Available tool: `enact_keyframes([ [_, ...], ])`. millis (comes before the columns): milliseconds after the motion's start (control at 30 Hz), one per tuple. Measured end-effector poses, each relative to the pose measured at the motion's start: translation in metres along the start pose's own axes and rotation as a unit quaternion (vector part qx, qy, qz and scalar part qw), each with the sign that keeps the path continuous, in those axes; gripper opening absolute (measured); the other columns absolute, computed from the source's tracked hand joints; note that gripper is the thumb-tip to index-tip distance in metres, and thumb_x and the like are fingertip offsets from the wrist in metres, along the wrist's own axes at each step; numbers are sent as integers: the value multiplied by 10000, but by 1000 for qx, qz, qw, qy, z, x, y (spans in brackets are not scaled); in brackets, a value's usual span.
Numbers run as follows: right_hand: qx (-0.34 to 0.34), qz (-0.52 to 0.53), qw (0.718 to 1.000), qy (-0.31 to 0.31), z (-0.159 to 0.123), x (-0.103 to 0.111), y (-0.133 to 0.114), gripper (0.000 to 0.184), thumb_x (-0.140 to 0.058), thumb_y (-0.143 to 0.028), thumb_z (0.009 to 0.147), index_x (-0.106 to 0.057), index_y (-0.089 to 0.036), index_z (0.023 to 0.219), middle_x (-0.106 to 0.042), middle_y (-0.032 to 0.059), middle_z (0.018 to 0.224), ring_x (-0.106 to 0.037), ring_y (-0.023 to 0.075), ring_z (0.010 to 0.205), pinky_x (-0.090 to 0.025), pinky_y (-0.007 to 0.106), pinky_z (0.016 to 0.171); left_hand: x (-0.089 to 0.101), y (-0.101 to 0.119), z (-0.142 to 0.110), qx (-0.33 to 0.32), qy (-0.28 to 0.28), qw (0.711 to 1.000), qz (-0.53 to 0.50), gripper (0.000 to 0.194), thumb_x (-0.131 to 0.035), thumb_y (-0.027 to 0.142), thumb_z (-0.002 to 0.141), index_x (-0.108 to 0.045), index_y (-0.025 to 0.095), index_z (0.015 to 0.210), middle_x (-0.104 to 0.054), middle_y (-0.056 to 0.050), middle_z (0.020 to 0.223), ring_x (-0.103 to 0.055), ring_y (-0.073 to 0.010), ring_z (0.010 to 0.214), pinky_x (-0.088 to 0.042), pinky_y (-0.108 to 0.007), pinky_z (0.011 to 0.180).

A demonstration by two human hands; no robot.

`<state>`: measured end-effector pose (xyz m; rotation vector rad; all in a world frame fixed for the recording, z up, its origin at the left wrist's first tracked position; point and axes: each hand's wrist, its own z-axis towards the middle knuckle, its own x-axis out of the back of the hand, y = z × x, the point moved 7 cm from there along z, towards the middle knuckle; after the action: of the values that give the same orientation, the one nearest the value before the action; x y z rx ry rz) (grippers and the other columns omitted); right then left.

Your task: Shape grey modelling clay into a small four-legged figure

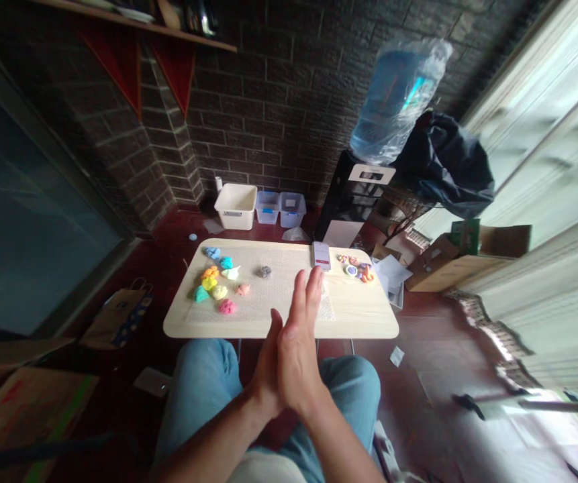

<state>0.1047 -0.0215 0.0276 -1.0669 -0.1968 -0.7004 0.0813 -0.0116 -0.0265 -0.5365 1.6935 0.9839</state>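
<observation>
Above my lap, at the table's front edge, my left hand (268,376) and my right hand (296,359) are pressed palm to palm. Their fingers point away from me, straight and close together. The right hand covers most of the left, and whatever lies between the palms is hidden. Beyond them on the pale table (268,329), soft clay-like lumps form a group at the left: blue (212,253), orange (210,272), yellow (209,283), green (201,294) and pink (227,306), among several others. A grey lump (265,272) sits alone near the middle.
A phone (321,255) lies at the table's back edge, with small colourful shaped pieces (366,274) to its right. Behind stand a white bin (236,206), two clear bins (292,209) and a water dispenser (354,201). A cardboard box (470,261) is at the right.
</observation>
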Motion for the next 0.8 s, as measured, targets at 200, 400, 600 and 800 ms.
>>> enact_keyframes([
  [200,-51,52,995,-62,-21,-15,24,597,-71,-539,993,4,-331,1547,25,13,1648,57,288,1505,-83,678,1164,-4,17,3,2,2,1000,-17,684,-290,704,899,-286,381,1503,-276,47,1600,-47,-227,1508,-25,-472,1229],
  [400,5,23,997,-72,-21,-13,1,620,-70,-566,983,-10,-323,1550,48,23,1650,39,304,1507,-62,658,1172,16,11,6,-61,37,997,34,517,-306,557,972,-318,432,1474,-214,117,1610,15,-155,1506,-42,-391,1235],
  [600,-36,12,999,-35,3,-7,25,601,-60,-545,991,36,-328,1543,118,14,1641,121,293,1498,0,692,1147,-3,3,1,-14,20,1000,5,607,-352,614,938,-355,345,1481,-284,28,1597,-79,-239,1506,-57,-435,1235],
  [800,-18,54,994,-94,-26,-19,3,620,-78,-555,989,22,-311,1551,7,17,1649,21,289,1508,-86,640,1186,-8,31,2,-46,71,996,-21,611,-254,650,942,-340,377,1481,-256,92,1599,-30,-175,1510,-67,-416,1233],
])
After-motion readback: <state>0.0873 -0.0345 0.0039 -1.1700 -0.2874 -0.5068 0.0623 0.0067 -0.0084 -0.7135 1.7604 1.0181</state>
